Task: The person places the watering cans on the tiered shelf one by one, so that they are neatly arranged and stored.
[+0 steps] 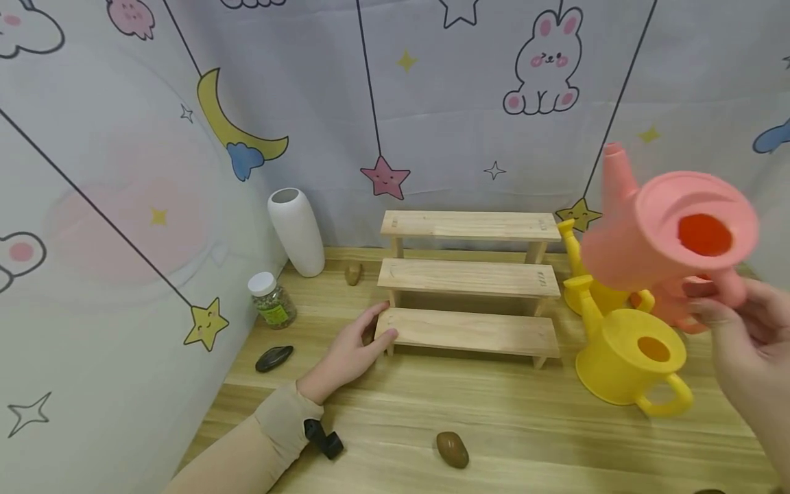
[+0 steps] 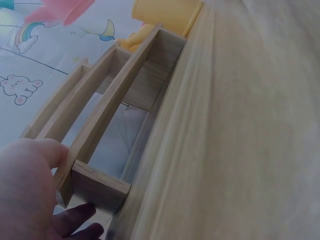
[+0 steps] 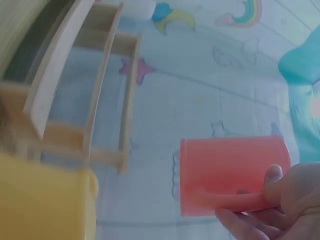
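Right of the unreadable jar label (image 1: 276,315), hands (image 1: 353,351) (image 1: 754,339) grip: left a shelf (image 1: 467,331), right a pink watering can (image 1: 648,237).

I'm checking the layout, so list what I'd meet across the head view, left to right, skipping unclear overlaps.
White-lidded jar → white vase → small brown stone by the vase → wooden stand → raised pink watering can → right hand.

Pink watering can (image 1: 648,240): smooth plastic. Stepped stand (image 1: 465,276): matt wood. Backdrop (image 1: 444,130): cloth. Front pebble (image 1: 452,449): glossy.
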Motion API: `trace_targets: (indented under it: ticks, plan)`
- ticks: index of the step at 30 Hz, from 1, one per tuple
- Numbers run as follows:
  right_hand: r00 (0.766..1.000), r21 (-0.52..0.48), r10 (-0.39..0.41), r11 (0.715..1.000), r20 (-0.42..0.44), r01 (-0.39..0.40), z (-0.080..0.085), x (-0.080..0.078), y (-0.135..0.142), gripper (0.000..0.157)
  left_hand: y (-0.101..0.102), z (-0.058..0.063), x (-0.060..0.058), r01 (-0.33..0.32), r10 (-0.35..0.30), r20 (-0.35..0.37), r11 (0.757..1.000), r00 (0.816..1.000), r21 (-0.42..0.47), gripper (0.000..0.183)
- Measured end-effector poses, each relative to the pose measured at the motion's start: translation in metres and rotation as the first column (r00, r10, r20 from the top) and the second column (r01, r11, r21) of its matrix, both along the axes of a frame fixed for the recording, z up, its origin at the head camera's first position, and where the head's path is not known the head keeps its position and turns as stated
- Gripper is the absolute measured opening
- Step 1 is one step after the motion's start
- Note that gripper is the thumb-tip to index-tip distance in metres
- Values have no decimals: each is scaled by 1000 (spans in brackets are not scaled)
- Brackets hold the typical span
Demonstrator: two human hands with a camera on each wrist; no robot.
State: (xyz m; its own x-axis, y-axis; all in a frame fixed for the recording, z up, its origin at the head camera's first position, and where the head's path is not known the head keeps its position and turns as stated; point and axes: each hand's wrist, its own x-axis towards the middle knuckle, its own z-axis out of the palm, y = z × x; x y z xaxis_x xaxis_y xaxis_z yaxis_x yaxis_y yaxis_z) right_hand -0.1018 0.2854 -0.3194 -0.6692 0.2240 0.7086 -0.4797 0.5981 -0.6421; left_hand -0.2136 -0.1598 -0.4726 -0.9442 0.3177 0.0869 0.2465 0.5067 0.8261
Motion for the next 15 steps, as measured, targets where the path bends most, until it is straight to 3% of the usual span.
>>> trace_targets:
  ticks: [4, 6, 11, 15]
  plan:
    - [985, 152, -131, 982, 108, 114, 13, -15, -36, 15, -2, 1, 0, -2, 1, -16, 1000, 1000, -16, 66]
    - [984, 218, -148, 968, 104, 122, 15, -29, -50, 19, -3, 1, 0, 0, -1, -24, 1000, 1000, -17, 66]
    - [994, 239, -21, 971, 111, -6, 16, -63, -81, 23, -3, 1, 0, 9, -10, -40, 1000, 999, -17, 66]
    - [983, 270, -29, 963, 182, -21, 19, -81, -100, 28, -2, -1, 0, 17, -18, -39, 1000, 999, -13, 67]
